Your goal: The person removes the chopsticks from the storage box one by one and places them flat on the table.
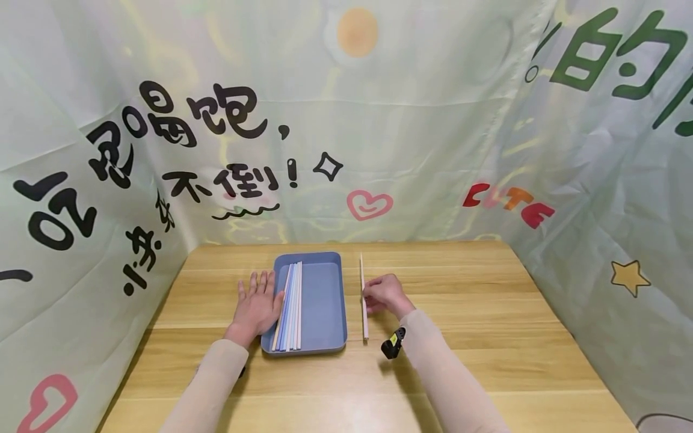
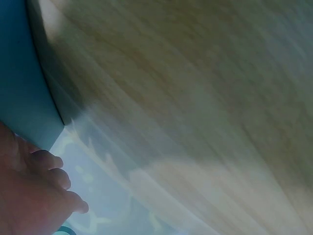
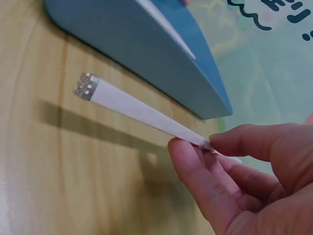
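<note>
My right hand point(image 1: 385, 294) pinches a pale pink chopstick point(image 3: 132, 108) between thumb and fingers, just right of the blue tray point(image 1: 325, 313). The chopstick has a silvery, studded end and casts a shadow on the table in the right wrist view. Inside the tray, along its left side, lie several pastel chopsticks point(image 1: 292, 307) side by side, in white, blue and pinkish tones. My left hand point(image 1: 258, 308) lies at the tray's left edge with its fingers spread and straight, the thumb over the rim. In the left wrist view its fingertips show beside the tray wall.
A wooden table point(image 1: 460, 361) carries the tray. Printed cloth point(image 1: 411, 150) hangs around its back and sides. A black wrist camera point(image 1: 393, 343) is strapped under the right wrist.
</note>
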`<state>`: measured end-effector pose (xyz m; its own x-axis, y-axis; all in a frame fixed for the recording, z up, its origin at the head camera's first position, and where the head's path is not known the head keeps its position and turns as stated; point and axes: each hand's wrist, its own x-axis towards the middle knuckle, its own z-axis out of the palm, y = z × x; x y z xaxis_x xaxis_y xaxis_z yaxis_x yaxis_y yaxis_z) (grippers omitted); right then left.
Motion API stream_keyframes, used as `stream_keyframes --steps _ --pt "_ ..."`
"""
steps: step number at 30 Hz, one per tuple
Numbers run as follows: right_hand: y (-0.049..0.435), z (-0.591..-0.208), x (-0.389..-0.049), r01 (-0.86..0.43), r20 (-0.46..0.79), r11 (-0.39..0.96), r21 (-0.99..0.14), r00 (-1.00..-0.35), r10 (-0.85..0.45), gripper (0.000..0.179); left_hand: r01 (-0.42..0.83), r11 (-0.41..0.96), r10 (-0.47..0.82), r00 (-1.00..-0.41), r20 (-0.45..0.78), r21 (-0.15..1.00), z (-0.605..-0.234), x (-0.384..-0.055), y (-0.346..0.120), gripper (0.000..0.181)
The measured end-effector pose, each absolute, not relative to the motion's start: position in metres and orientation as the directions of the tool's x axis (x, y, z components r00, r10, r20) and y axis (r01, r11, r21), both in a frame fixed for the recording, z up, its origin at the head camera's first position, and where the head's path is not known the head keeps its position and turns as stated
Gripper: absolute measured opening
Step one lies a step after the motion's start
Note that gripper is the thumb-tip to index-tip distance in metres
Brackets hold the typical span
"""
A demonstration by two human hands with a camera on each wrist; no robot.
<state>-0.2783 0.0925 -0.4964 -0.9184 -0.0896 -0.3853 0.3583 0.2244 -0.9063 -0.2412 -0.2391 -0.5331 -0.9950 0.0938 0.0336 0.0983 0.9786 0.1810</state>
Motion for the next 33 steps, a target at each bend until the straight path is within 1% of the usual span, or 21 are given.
stream_keyframes --steps 6,12,33 --pt "0.093 -0.504 -0.276 0.373 -0.402 0.231 -0.898 -0.911 -0.091 0.026 0.092 0.979 0.089 -0.996 0.026 0.184 -0.532 -0.240 -0.240 0.070" --pt "0.090 -0.508 -0.276 0.355 -0.387 0.271 -0.895 -0.919 -0.074 0.023 0.093 0.976 0.086 -0.995 0.040 0.195 -0.532 -0.240 -0.239 0.069" --pt "0.079 -0.510 -0.273 0.301 -0.323 0.342 -0.890 -0.946 -0.008 0.023 0.102 0.978 0.092 -0.994 0.063 0.182 -0.531 -0.240 -0.239 0.068"
